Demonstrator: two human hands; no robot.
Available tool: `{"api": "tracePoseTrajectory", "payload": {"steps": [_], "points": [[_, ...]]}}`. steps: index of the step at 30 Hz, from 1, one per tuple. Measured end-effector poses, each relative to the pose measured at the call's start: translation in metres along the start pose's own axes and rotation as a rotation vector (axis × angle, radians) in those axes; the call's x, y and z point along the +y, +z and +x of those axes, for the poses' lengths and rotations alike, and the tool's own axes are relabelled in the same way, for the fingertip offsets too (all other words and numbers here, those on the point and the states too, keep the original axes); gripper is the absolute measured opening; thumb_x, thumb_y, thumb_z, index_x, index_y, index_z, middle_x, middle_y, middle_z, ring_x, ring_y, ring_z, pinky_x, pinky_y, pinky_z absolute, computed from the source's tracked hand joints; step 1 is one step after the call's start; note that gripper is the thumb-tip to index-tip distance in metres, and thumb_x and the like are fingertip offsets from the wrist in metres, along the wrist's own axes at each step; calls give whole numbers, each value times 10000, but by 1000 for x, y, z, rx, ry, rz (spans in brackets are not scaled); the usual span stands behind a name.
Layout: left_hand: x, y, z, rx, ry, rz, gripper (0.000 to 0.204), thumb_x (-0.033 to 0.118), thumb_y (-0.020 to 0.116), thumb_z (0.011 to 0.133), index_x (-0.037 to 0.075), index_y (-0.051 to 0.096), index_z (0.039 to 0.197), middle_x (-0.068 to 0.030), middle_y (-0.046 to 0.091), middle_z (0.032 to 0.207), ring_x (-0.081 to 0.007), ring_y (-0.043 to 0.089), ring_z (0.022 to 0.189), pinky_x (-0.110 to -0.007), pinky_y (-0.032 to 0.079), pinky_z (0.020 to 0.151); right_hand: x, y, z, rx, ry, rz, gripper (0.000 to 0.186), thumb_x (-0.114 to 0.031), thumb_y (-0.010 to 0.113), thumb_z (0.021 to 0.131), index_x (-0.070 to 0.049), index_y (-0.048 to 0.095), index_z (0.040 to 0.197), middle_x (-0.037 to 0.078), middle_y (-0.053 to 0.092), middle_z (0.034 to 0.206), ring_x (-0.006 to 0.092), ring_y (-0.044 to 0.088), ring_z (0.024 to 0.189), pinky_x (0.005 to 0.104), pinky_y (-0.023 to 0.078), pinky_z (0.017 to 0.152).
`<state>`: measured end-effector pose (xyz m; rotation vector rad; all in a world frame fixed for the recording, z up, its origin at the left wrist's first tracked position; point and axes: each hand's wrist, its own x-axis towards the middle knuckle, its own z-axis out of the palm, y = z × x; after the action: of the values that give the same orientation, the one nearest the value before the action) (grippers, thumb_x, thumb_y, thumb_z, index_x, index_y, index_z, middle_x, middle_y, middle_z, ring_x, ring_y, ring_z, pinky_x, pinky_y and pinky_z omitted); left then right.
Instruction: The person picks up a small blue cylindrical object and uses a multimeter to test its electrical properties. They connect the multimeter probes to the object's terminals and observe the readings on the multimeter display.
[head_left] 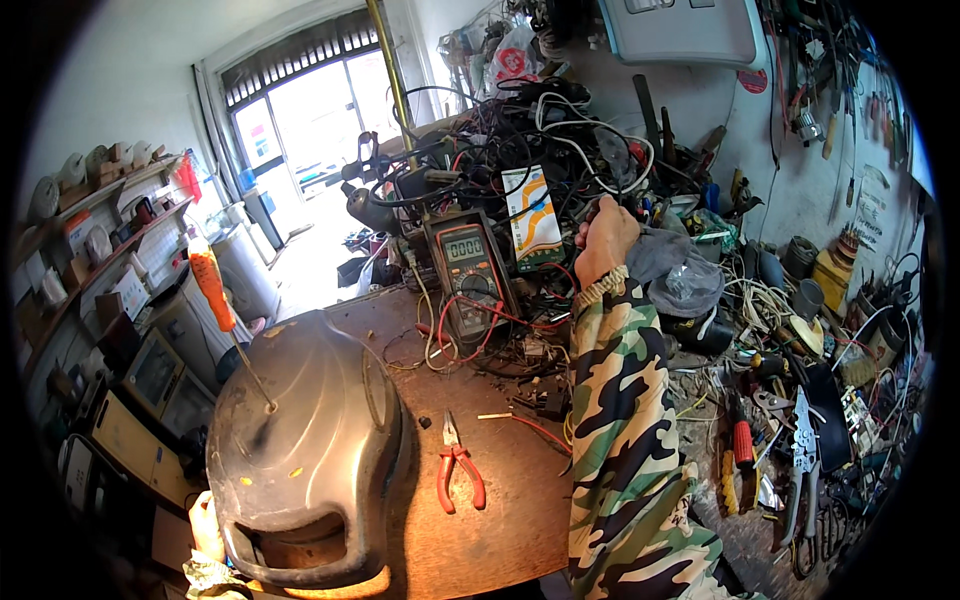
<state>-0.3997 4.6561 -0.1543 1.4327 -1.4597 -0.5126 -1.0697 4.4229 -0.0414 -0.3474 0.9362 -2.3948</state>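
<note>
A dark plastic housing [300, 400] with a slot-like opening at its near end stands at the left of the wooden bench. Upright in a hole on its top is a screwdriver [208, 285] with an orange handle. My left hand [205, 525] grips the housing's lower left side, its fingers partly hidden. My right hand [608, 240] reaches far forward to the cable heap, fingers curled closed; what they hold, if anything, is hidden. Pliers with red handles [459, 470] lie right of the housing, jaws pointing away. Behind them a multimeter [470, 275] leans with its display lit.
A tangle of black and white cables [540, 120] piles up at the back, with a white and orange box [533, 215] before it. Wire strippers [803, 450] and a red-handled tool [741, 440] lie at right. Shelves [110, 240] line the left wall.
</note>
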Motion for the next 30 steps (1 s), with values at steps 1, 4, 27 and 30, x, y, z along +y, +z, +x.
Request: {"api": "tracePoseTrajectory", "payload": {"steps": [1, 4, 27, 30], "points": [[-1, 0, 0, 8, -3, 3, 262, 210, 551, 986, -34, 641, 1011, -34, 658, 918, -104, 563, 828, -265, 472, 783, 2, 0, 1, -29, -17, 10, 198, -184, 560, 956, -41, 524, 824, 38, 485, 664, 152, 445, 452, 324, 321, 388], [-2, 1, -1, -7, -19, -75, 255, 208, 556, 982, -30, 640, 1017, -33, 660, 920, -101, 562, 834, -264, 470, 791, 7, 2, -3, -128, -22, -1, 196, -178, 585, 942, -27, 551, 822, 33, 486, 656, 135, 434, 444, 310, 310, 384], [-49, -7, 22, -150, 156, -66, 402, 218, 512, 1017, -82, 535, 1283, -159, 604, 1263, -236, 544, 1174, -351, 389, 1054, -99, -100, -406, -1493, -514, -809, 237, -177, 651, 866, 21, 544, 791, 208, 576, 744, 413, 611, 771, 489, 487, 685], [-53, -2, 25, -145, 184, 3, 388, 168, 509, 1005, -59, 524, 1320, -184, 582, 1322, -272, 524, 1234, -368, 364, 1092, -115, -156, -419, -1430, -320, -953, 200, -181, 626, 895, 7, 571, 858, 200, 582, 773, 397, 606, 761, 465, 476, 670]]}}
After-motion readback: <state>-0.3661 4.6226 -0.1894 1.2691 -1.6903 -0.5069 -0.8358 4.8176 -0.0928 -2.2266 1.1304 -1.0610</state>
